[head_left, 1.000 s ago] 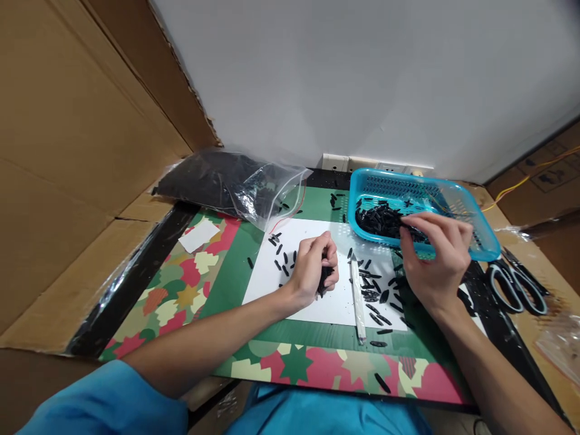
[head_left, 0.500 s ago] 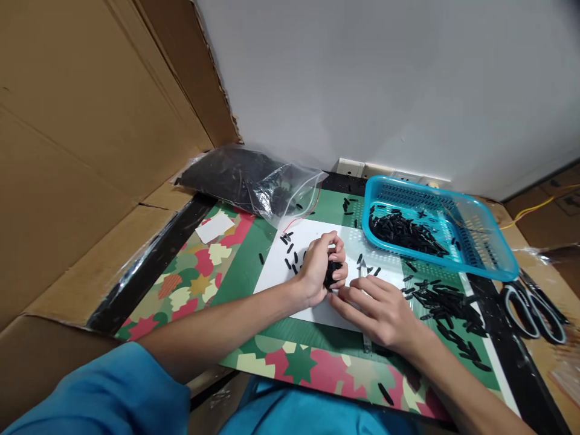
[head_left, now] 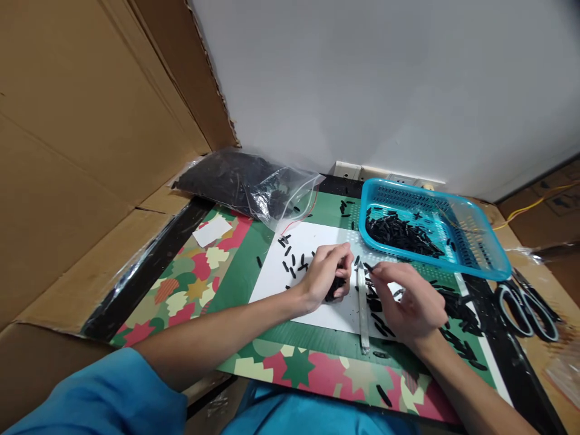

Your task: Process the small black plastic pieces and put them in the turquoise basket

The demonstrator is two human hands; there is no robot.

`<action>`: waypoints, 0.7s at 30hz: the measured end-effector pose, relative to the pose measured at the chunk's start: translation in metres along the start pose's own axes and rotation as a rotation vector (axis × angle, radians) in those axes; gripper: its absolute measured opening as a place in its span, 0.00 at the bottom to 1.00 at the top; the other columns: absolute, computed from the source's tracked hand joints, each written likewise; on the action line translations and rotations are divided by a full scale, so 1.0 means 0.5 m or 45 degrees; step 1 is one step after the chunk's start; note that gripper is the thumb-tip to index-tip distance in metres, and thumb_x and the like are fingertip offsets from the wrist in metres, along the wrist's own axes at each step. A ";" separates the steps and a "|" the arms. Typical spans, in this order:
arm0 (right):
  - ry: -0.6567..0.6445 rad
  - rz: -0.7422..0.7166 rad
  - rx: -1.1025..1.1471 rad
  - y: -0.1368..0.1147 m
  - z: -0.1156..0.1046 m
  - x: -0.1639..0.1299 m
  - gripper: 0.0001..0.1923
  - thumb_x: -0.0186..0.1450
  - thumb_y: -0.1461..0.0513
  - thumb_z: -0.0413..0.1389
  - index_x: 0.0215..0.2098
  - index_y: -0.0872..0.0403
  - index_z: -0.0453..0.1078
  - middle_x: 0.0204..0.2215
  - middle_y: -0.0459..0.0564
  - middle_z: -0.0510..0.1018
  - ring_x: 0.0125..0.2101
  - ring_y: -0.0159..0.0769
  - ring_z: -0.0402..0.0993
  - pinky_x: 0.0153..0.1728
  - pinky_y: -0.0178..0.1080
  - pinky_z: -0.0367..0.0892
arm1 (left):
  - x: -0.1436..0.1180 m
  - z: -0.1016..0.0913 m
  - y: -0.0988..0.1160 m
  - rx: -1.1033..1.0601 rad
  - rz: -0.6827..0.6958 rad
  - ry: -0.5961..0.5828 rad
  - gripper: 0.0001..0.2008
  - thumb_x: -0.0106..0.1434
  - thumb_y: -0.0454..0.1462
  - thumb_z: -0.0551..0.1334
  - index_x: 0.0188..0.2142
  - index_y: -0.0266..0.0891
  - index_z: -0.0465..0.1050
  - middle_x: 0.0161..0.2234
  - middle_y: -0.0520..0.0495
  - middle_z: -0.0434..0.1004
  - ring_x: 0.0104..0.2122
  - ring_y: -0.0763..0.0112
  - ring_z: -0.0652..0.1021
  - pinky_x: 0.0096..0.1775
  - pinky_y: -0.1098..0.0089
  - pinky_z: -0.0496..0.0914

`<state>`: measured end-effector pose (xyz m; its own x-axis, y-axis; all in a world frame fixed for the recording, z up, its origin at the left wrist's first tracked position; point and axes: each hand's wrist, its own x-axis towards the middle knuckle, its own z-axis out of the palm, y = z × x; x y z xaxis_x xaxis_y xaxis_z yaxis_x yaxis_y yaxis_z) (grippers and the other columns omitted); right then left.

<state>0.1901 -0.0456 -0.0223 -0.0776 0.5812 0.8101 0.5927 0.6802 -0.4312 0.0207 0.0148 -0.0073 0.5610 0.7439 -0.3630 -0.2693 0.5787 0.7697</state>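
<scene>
The left hand rests on the white paper sheet, its fingers curled shut around a small bundle of short black plastic pieces that shows dark under the palm. The right hand hovers just right of the sheet's right edge, thumb and forefinger pinched together on what looks like one single black piece; the piece is too small to be sure of.

To do this well, the pinched piece should go in lined up with those already gathered, so the bundle stays even, while the left hand loosens only enough to admit it and spills nothing.

The bundle lies near the middle of the sheet, within the left hand; the single piece is at the right fingertips, close to the bundle but apart from it. A thin white stick lies along the sheet's right edge, between the two hands. More loose black pieces dot the sheet's upper left part, and the blue plastic basket stands beyond its upper right corner.
</scene>
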 end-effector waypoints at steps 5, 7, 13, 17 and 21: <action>-0.026 0.109 0.038 0.022 -0.003 0.009 0.13 0.70 0.72 0.59 0.46 0.49 0.78 0.35 0.51 0.86 0.34 0.41 0.85 0.33 0.41 0.82 | -0.001 -0.002 -0.007 0.009 -0.032 -0.088 0.21 0.67 0.54 0.63 0.31 0.41 0.63 0.19 0.62 0.53 0.11 0.81 0.59 0.14 0.79 0.54; -0.085 0.042 0.022 0.024 -0.008 0.013 0.15 0.70 0.73 0.59 0.46 0.49 0.80 0.37 0.51 0.87 0.35 0.41 0.86 0.35 0.41 0.82 | 0.000 -0.001 -0.008 0.001 0.003 -0.100 0.20 0.67 0.53 0.64 0.31 0.41 0.64 0.19 0.62 0.54 0.12 0.82 0.57 0.14 0.80 0.55; -0.108 0.039 0.007 0.025 -0.012 0.014 0.16 0.70 0.73 0.59 0.47 0.49 0.81 0.38 0.52 0.88 0.36 0.40 0.87 0.37 0.41 0.83 | 0.000 0.000 -0.016 0.044 0.087 -0.191 0.22 0.66 0.54 0.65 0.30 0.41 0.63 0.20 0.62 0.54 0.14 0.83 0.56 0.14 0.79 0.57; -0.132 0.097 0.027 0.029 -0.012 0.017 0.14 0.70 0.72 0.59 0.45 0.49 0.82 0.39 0.52 0.88 0.38 0.41 0.87 0.39 0.42 0.83 | -0.004 -0.001 -0.017 0.109 0.119 -0.244 0.24 0.68 0.56 0.63 0.30 0.41 0.62 0.20 0.62 0.54 0.13 0.82 0.58 0.14 0.79 0.57; -0.139 0.106 0.023 0.030 -0.011 0.022 0.13 0.71 0.72 0.59 0.44 0.50 0.81 0.38 0.53 0.88 0.37 0.41 0.87 0.39 0.41 0.83 | -0.005 0.000 -0.017 0.188 0.136 -0.211 0.25 0.69 0.56 0.63 0.29 0.41 0.60 0.20 0.62 0.55 0.12 0.83 0.59 0.14 0.80 0.56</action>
<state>0.2027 -0.0314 -0.0178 -0.1158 0.6804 0.7237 0.5865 0.6348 -0.5030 0.0215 0.0080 -0.0128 0.6595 0.7263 -0.1940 -0.2231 0.4355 0.8721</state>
